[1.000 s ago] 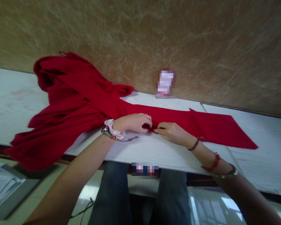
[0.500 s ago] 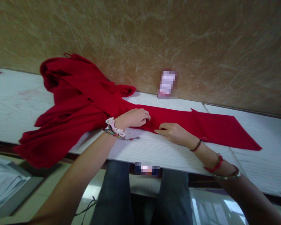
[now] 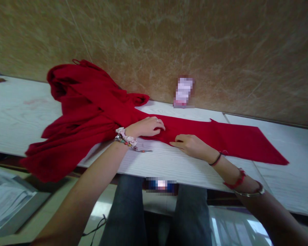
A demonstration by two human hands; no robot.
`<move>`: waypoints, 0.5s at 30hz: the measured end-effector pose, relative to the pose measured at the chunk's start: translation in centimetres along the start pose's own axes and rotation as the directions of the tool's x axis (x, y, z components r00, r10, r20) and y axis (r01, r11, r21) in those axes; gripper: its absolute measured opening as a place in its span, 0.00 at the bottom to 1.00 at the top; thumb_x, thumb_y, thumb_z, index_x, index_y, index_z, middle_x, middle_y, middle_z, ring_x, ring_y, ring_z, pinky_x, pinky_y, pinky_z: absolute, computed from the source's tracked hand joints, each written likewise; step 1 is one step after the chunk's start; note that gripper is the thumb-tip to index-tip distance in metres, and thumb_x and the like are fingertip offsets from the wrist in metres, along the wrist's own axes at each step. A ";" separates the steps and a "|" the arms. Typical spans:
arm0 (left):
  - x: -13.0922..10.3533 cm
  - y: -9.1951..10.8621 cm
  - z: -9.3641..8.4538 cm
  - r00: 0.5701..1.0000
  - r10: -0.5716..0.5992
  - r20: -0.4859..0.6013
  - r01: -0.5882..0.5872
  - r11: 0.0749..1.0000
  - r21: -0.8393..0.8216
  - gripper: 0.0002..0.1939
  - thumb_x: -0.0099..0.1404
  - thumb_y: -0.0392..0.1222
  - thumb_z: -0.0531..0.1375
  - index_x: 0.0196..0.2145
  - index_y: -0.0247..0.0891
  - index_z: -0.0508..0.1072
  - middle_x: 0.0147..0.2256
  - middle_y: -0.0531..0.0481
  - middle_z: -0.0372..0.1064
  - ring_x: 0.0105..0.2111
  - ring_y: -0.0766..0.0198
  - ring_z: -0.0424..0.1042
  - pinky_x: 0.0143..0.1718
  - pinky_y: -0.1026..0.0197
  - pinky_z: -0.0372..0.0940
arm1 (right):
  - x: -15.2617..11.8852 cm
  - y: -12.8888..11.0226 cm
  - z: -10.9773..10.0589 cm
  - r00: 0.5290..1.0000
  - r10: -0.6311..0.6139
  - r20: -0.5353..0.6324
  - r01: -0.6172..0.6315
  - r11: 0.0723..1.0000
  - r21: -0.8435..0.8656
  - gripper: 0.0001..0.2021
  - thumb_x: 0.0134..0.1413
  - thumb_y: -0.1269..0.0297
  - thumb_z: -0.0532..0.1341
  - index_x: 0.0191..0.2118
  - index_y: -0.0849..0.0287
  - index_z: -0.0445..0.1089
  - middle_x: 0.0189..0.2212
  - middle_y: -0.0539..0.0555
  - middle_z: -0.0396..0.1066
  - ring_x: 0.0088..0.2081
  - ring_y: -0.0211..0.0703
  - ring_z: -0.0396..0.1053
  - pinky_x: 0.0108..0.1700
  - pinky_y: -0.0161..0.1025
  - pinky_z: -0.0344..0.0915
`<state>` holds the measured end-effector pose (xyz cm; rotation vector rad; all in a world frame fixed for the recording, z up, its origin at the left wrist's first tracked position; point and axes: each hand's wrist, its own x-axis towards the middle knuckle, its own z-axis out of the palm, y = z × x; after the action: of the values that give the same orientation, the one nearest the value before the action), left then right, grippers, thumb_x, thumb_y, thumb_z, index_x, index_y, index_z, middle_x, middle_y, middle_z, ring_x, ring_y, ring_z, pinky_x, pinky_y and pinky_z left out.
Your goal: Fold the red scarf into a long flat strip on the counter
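Note:
A red garment (image 3: 84, 99) lies along the narrow white table, bunched into folds on the left and spread as a long flat strip towards the right. On the middle of the strip rests my left hand (image 3: 147, 126), palm down, with its thumb and fingers apart. A little to the right, my right hand (image 3: 188, 145) is at the strip's near edge, its thumb and forefinger pinched together on the cloth. The fingertips of both hands are partly hidden. A scrunchie and beads circle my left wrist; bands and a bangle circle my right.
A brown marbled wall (image 3: 154, 44) rises behind the white tabletop (image 3: 154, 160). A blurred-out phone-like object (image 3: 184, 92) leans against it. Below the front edge are my legs (image 3: 128, 212) and another blurred object (image 3: 161, 185). A grey bin with papers (image 3: 10, 205) stands at lower left.
My left hand's fingers have lifted and spread slightly from a more curled pose. My right hand stays at the same edge, and the garment lies the same; the view shifts a little.

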<state>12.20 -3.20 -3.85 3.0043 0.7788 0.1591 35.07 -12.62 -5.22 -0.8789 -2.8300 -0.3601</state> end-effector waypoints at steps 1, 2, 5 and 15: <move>-0.2 -0.4 -0.1 1.000 -0.025 -0.003 0.025 0.999 0.021 0.15 0.64 0.36 0.51 0.44 0.40 0.73 0.46 0.50 0.70 0.46 0.63 0.66 0.51 0.61 0.57 | 0.0 0.0 0.0 1.000 0.002 0.000 -0.002 1.000 0.005 0.12 0.61 0.69 0.54 0.45 0.61 0.72 0.36 0.58 0.72 0.35 0.39 0.68 0.36 0.35 0.63; -0.3 -0.6 -0.1 0.999 -0.043 -0.007 0.043 0.998 0.036 0.14 0.65 0.36 0.51 0.44 0.40 0.74 0.46 0.50 0.70 0.46 0.63 0.66 0.51 0.61 0.57 | 0.0 0.0 0.0 1.000 0.004 0.002 -0.004 1.000 0.008 0.12 0.61 0.68 0.54 0.45 0.61 0.72 0.36 0.58 0.72 0.35 0.39 0.68 0.36 0.35 0.63; -0.2 -0.2 -0.2 0.999 -0.013 -0.038 0.013 1.000 0.004 0.13 0.65 0.36 0.52 0.42 0.38 0.75 0.46 0.48 0.71 0.46 0.63 0.67 0.52 0.61 0.57 | 0.0 0.0 -0.1 1.000 0.001 0.008 -0.001 1.000 0.005 0.13 0.62 0.68 0.53 0.45 0.61 0.72 0.35 0.57 0.72 0.34 0.39 0.68 0.35 0.34 0.63; 0.5 -0.2 0.7 0.998 -0.023 -0.062 0.021 0.999 -0.044 0.15 0.66 0.35 0.50 0.45 0.37 0.73 0.46 0.48 0.70 0.46 0.64 0.67 0.52 0.62 0.57 | 0.0 0.0 -0.2 1.000 0.009 0.014 -0.009 1.000 0.021 0.13 0.63 0.68 0.52 0.45 0.61 0.72 0.34 0.57 0.72 0.34 0.39 0.67 0.34 0.35 0.62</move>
<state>12.63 -2.72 -4.54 2.9624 0.8027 0.2665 35.04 -12.68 -4.99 -0.8932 -2.8359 -0.3244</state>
